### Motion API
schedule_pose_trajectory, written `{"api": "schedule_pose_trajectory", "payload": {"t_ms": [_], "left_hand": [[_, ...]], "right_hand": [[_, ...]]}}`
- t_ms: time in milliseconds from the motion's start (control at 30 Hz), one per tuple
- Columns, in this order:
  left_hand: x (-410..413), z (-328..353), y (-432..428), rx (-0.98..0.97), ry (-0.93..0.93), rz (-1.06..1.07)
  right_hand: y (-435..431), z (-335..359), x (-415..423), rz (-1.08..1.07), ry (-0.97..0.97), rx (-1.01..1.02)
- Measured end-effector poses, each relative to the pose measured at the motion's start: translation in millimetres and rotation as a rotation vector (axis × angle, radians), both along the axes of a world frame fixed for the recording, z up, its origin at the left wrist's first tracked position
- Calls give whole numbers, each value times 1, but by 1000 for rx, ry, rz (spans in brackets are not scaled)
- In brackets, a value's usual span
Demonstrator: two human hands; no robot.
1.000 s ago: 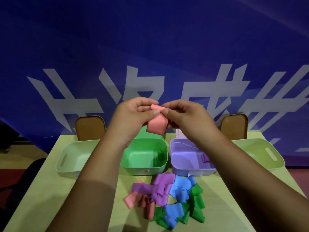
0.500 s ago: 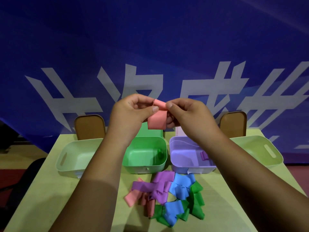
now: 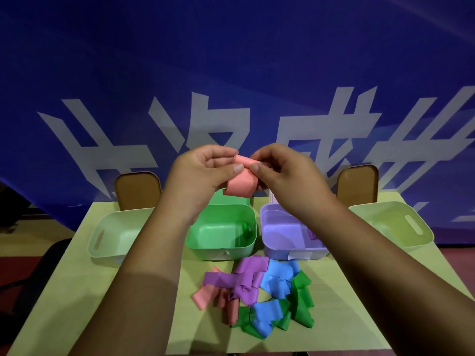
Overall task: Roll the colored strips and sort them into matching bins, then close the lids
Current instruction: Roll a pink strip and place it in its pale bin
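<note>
Across the table (image 3: 64, 304), four open bins (image 3: 102, 242): pale, green, purple, yellow-green; two brown lids (image 3: 137, 190) upright behind; one mixed strip pile (image 3: 246, 283) in front. Above the green bin (image 3: 226, 253), left hand (image 3: 203, 176) and right hand (image 3: 288, 173) close together, both pinching one partly rolled pink strip (image 3: 240, 187).

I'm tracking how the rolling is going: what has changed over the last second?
Very little. The left hand and right hand still pinch the pink strip by its top. Its rolled end looks slightly thicker, and the lower edge of the hanging tail now curls a little. Nothing was picked up or let go. The pile of loose strips, the green bin and the purple bin lie as before.
</note>
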State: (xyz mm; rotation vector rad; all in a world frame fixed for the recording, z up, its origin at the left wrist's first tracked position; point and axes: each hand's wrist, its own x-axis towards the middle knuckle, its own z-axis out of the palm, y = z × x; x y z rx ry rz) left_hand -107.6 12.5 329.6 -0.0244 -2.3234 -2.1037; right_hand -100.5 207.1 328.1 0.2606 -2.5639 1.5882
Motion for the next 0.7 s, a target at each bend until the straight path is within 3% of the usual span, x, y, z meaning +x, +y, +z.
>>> {"api": "schedule_pose_trajectory", "payload": {"t_ms": [467, 700], "left_hand": [[9, -5, -9, -110, 73, -44], [13, -9, -10, -83, 72, -25]], "right_hand": [[-7, -14, 3, -10, -90, -111], [-13, -20, 5, 19, -370, -507]]}}
